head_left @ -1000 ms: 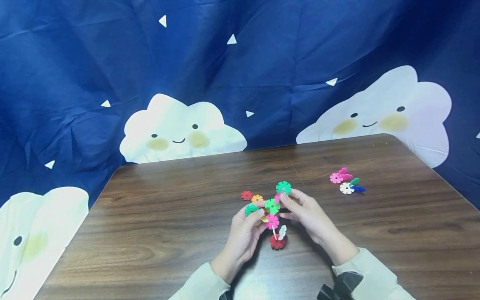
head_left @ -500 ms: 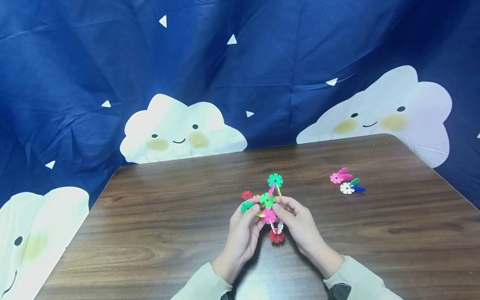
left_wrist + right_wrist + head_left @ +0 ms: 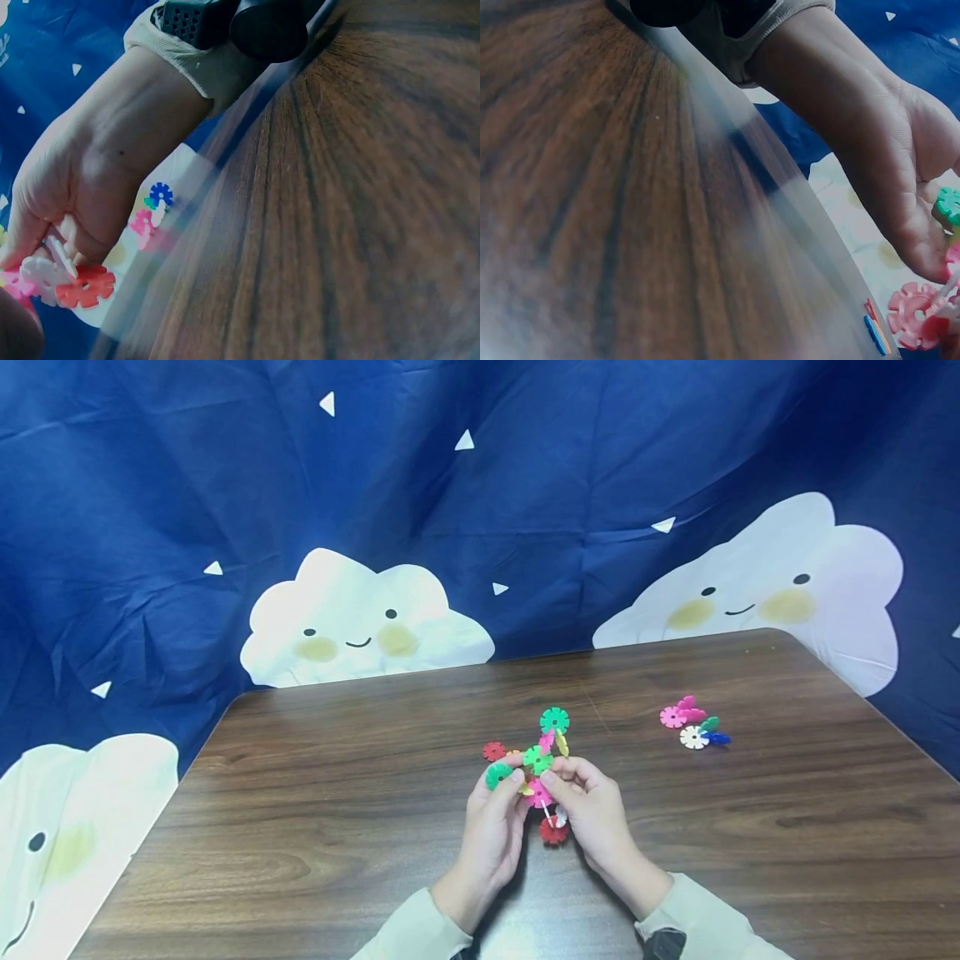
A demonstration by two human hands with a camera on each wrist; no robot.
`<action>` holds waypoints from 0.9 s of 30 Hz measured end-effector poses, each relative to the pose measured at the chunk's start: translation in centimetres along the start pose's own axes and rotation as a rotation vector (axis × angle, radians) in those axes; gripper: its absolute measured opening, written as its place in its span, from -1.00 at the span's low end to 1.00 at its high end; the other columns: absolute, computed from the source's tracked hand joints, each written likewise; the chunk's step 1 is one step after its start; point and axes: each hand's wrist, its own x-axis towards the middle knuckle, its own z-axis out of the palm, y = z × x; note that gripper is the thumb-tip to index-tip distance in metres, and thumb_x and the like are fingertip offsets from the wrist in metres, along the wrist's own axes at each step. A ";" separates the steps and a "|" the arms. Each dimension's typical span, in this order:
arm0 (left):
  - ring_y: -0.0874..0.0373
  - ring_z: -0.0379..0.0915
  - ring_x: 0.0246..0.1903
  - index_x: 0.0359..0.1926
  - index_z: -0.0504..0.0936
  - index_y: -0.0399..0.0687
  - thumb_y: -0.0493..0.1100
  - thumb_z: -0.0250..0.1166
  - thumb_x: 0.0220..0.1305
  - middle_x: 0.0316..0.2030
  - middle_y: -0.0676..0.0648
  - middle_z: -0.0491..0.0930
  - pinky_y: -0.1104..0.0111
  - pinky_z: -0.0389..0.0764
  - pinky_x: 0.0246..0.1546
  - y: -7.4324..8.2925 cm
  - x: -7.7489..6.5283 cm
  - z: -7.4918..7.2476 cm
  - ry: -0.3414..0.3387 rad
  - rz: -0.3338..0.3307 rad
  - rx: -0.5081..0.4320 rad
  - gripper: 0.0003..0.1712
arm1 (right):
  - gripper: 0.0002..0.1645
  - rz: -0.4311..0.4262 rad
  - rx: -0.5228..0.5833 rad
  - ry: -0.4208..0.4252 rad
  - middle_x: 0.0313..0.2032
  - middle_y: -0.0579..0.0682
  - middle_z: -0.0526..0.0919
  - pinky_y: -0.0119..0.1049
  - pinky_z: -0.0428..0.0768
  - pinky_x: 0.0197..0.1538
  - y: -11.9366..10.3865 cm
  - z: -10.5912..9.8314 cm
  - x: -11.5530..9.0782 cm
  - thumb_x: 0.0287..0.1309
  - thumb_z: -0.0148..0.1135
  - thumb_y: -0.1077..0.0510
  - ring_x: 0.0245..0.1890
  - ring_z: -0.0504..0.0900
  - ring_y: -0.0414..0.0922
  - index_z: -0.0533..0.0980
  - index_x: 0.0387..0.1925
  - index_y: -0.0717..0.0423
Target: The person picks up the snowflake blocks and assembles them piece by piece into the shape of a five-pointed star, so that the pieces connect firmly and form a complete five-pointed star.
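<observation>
A joined figure of slotted snowflake discs [image 3: 538, 760] is held between both hands. A teal disc [image 3: 554, 721] tops it, with pink and yellow pieces below. My left hand [image 3: 489, 835] pinches its left side by another teal disc [image 3: 498, 776], thumb in front. From the right, my right hand [image 3: 598, 818] grips its middle, thumb beside the bright green and pink discs. A red disc [image 3: 553, 831] hangs at the lower end, joined through white discs that the right hand partly covers. In the left wrist view the right hand [image 3: 82, 187] shows above the white and red discs.
Behind the left hand, a loose red disc [image 3: 494, 751] lies on the wooden table [image 3: 300, 810], with an orange one partly hidden. Farther right lies a group of pink discs [image 3: 673, 717], beside a white disc [image 3: 693, 737] with green and blue ones. A blue cloud-patterned cloth hangs behind.
My right hand has moved from the upper pink piece down and left to the figure's middle. A yellow disc now shows below the top teal disc. My left hand keeps its grip.
</observation>
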 end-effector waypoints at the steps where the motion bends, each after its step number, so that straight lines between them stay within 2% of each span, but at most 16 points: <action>1: 0.22 0.46 -0.17 -0.23 0.52 -0.08 -0.35 0.10 0.21 -0.19 0.00 0.50 0.39 0.45 -0.01 0.0 0.0 0.0 0.004 0.003 0.007 -0.85 | -0.83 -0.003 -0.007 0.005 -0.53 -0.22 0.56 -0.50 0.52 -0.43 0.0 0.0 0.0 0.05 0.21 0.41 -0.52 0.52 -0.37 0.48 -0.26 0.41; 7: 0.22 0.45 -0.14 -0.21 0.52 -0.07 -0.34 0.11 0.23 -0.18 0.01 0.51 0.37 0.42 0.02 -0.2 -0.1 -0.2 0.008 -0.002 0.018 -0.85 | -0.80 0.001 -0.053 0.009 -0.58 -0.22 0.57 -0.51 0.47 -0.51 -0.1 -0.1 0.2 0.02 0.24 0.40 -0.56 0.49 -0.36 0.48 -0.26 0.44; 14: 0.23 0.48 -0.13 -0.13 0.50 -0.06 -0.32 0.11 0.22 -0.19 0.02 0.55 0.30 0.43 0.04 -0.1 -0.2 -0.7 -0.042 -0.033 0.036 -0.80 | -0.79 0.008 -0.108 -0.049 -0.62 -0.18 0.56 -0.51 0.35 -0.67 -0.6 -0.7 0.5 0.01 0.25 0.40 -0.69 0.39 -0.33 0.48 -0.28 0.46; 20: 0.24 0.49 -0.11 -0.08 0.49 -0.01 -0.31 0.07 0.25 -0.11 0.03 0.52 0.26 0.42 0.07 0.5 -0.2 -1.2 -0.110 -0.063 0.062 -0.76 | -0.79 -0.019 -0.232 -0.155 -0.58 -0.08 0.57 -0.47 0.40 -0.66 -1.5 -1.7 0.9 0.00 0.28 0.36 -0.69 0.40 -0.33 0.50 -0.29 0.42; 24: 0.21 0.49 -0.10 -0.06 0.48 -0.07 -0.27 0.07 0.27 -0.09 0.01 0.55 0.28 0.42 0.07 1.1 0.1 -1.4 -0.116 -0.020 0.093 -0.77 | -0.80 -0.023 -0.328 -0.258 -0.57 -0.04 0.55 -0.45 0.33 -0.78 -2.0 -2.4 1.3 0.03 0.26 0.32 -0.78 0.33 -0.32 0.49 -0.29 0.38; 27: 0.19 0.52 -0.12 -0.04 0.46 -0.14 -0.26 0.07 0.28 -0.12 -0.02 0.59 0.30 0.45 0.03 1.4 0.4 -1.4 -0.110 0.005 0.139 -0.76 | -0.82 -0.038 -0.399 -0.344 -0.56 -0.02 0.55 -0.44 0.33 -0.78 -2.2 -2.9 1.4 0.03 0.25 0.31 -0.79 0.33 -0.30 0.50 -0.30 0.33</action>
